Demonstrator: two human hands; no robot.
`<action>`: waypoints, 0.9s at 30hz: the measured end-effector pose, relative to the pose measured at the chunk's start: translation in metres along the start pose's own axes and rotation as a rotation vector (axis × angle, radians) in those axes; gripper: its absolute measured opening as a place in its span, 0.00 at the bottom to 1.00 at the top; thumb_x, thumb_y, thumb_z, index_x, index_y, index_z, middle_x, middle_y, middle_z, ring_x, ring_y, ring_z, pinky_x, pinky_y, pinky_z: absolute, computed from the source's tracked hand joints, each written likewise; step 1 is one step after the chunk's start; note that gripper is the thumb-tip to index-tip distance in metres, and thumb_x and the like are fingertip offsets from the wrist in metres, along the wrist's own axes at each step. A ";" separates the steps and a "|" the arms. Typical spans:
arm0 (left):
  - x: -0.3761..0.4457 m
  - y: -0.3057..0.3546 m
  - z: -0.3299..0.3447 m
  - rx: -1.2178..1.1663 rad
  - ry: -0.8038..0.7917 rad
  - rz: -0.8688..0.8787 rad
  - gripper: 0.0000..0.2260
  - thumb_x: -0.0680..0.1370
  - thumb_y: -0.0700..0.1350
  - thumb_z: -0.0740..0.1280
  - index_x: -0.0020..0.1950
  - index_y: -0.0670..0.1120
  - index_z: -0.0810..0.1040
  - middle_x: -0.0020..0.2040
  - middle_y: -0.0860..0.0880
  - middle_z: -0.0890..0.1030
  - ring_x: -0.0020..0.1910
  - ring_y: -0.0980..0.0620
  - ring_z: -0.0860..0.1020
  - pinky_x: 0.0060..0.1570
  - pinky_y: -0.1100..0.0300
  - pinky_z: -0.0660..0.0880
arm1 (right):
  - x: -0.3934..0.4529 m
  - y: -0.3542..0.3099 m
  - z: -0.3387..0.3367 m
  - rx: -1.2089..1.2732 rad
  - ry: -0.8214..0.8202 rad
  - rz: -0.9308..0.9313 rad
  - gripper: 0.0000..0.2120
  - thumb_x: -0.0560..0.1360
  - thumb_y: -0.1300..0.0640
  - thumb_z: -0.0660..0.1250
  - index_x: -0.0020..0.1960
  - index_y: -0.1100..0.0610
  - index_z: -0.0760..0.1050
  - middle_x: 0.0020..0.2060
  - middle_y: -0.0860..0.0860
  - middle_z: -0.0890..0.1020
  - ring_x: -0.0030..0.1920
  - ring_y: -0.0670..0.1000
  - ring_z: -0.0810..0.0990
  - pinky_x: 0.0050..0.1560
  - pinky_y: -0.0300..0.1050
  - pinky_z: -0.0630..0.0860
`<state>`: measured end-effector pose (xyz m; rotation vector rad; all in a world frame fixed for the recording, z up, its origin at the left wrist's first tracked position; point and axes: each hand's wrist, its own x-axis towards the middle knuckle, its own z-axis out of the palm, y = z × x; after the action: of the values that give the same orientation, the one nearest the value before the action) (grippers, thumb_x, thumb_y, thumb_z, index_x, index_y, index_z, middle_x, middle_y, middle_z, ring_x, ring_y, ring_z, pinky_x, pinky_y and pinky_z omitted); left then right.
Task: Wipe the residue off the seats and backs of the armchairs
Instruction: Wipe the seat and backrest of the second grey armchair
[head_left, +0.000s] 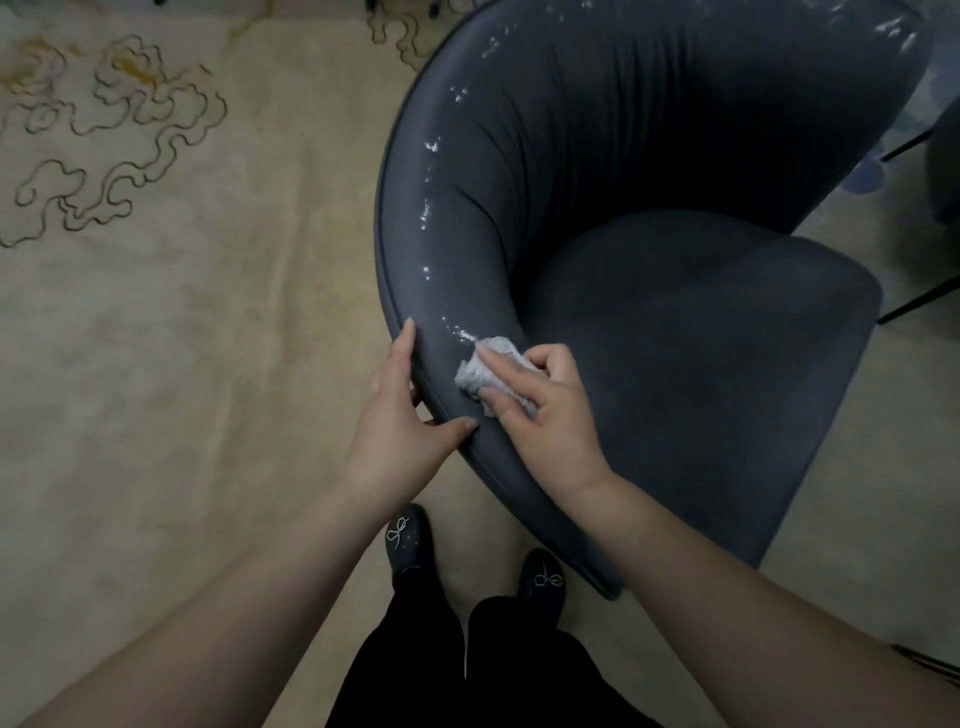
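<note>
The right hand (545, 415) pinches a crumpled pale grey cloth (488, 371) between thumb and curled fingers and presses it on the inner face of the dark grey upholstered armchair (675, 322), at the near end of its curved back. The left hand (402, 415) grips the back's outer rim, thumb over the top edge. White residue flecks (431, 148) trail along the rim toward the far top. The chair's far top edge is cut off, and its legs are mostly hidden.
</note>
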<state>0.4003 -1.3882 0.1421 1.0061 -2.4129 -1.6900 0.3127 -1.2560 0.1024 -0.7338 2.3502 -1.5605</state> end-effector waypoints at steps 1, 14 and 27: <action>0.004 0.001 -0.005 0.007 -0.008 0.005 0.50 0.68 0.39 0.78 0.78 0.59 0.50 0.73 0.62 0.59 0.69 0.53 0.69 0.65 0.51 0.73 | 0.005 0.001 0.003 -0.031 -0.014 -0.011 0.22 0.74 0.58 0.69 0.65 0.42 0.71 0.49 0.48 0.67 0.52 0.48 0.71 0.59 0.30 0.66; 0.045 0.003 -0.040 0.079 -0.203 0.023 0.56 0.65 0.43 0.81 0.79 0.54 0.45 0.78 0.57 0.55 0.74 0.55 0.62 0.71 0.52 0.66 | 0.058 -0.011 0.029 -0.069 0.098 0.175 0.21 0.76 0.59 0.67 0.65 0.42 0.72 0.49 0.47 0.66 0.55 0.49 0.71 0.58 0.23 0.62; 0.082 0.012 -0.063 0.045 -0.245 0.053 0.55 0.66 0.40 0.80 0.79 0.54 0.44 0.78 0.56 0.54 0.75 0.54 0.62 0.71 0.52 0.66 | 0.072 -0.020 0.043 -0.148 0.145 0.048 0.22 0.75 0.59 0.68 0.65 0.43 0.71 0.50 0.49 0.67 0.54 0.52 0.71 0.60 0.31 0.66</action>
<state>0.3533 -1.4811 0.1511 0.7715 -2.6090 -1.8468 0.2768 -1.3338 0.1094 -0.6080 2.5910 -1.4790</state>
